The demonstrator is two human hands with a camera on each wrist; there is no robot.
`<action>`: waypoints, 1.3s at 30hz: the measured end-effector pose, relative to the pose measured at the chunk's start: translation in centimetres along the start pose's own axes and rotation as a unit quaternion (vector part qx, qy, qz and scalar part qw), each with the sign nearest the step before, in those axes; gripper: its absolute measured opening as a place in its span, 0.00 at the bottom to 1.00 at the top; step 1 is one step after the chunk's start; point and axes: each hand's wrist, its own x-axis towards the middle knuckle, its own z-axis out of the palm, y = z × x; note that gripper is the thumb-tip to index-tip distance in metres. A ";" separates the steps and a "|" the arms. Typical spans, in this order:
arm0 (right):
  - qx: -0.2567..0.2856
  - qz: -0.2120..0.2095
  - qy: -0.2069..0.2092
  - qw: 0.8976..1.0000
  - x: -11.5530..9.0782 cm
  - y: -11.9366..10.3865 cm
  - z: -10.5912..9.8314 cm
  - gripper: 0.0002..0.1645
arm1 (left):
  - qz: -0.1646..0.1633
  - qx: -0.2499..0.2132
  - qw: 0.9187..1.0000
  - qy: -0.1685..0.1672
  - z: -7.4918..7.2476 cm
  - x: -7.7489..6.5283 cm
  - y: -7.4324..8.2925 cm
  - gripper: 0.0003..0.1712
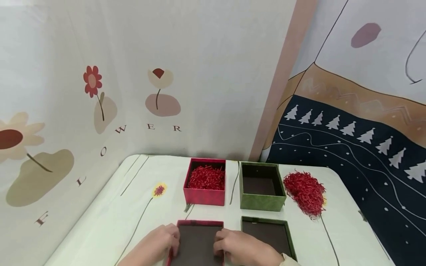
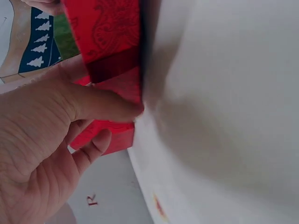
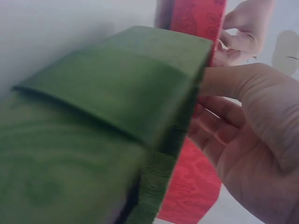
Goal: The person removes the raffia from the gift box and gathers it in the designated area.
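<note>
A shallow red box lid (image 1: 199, 240) lies with its dark inside facing up at the near edge of the head view. My left hand (image 1: 163, 242) holds its left side, fingers over the rim; the left wrist view shows the thumb against the patterned red wall (image 2: 114, 28). On the opposite side, my right hand (image 1: 237, 245) grips the right rim with curled fingers. Beside that hand lies a green box lid (image 1: 266, 234), also inside up, its green outer side (image 3: 107, 88) large in the right wrist view. The lid's near end is cut off in the head view.
Behind the red lid stands a red box (image 1: 204, 197) holding red shredded paper (image 1: 207, 178). An open green box (image 1: 263, 203) stands to its right, showing a dark bottom. A loose heap of red shredded paper (image 1: 305, 193) lies farther right on the white flowered cloth (image 1: 133, 207).
</note>
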 end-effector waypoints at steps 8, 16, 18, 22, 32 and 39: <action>-0.003 0.009 0.067 0.998 -0.1 -0.3 -3.6 0.22 | -0.040 0.016 0.999 0.032 -3.6 0.8 1.9 0.12; -0.013 0.120 0.212 0.970 2.2 2.3 -9.0 0.16 | -0.046 0.043 0.972 0.228 -6.9 6.0 3.8 0.10; 0.002 0.160 0.239 0.958 3.2 3.1 -9.7 0.17 | -0.074 0.025 0.968 0.240 -7.3 7.9 4.0 0.09; 0.015 0.226 0.265 0.937 4.8 4.5 -9.9 0.15 | -0.163 0.005 0.963 0.215 -7.6 11.3 4.0 0.19; 0.059 0.294 0.267 0.916 6.5 6.2 -8.2 0.11 | -0.282 -0.034 0.955 0.087 -6.3 17.7 2.1 0.46; 0.086 0.289 0.280 0.911 7.4 6.8 -8.0 0.08 | -0.296 -0.056 0.953 0.036 -5.5 20.0 1.7 0.46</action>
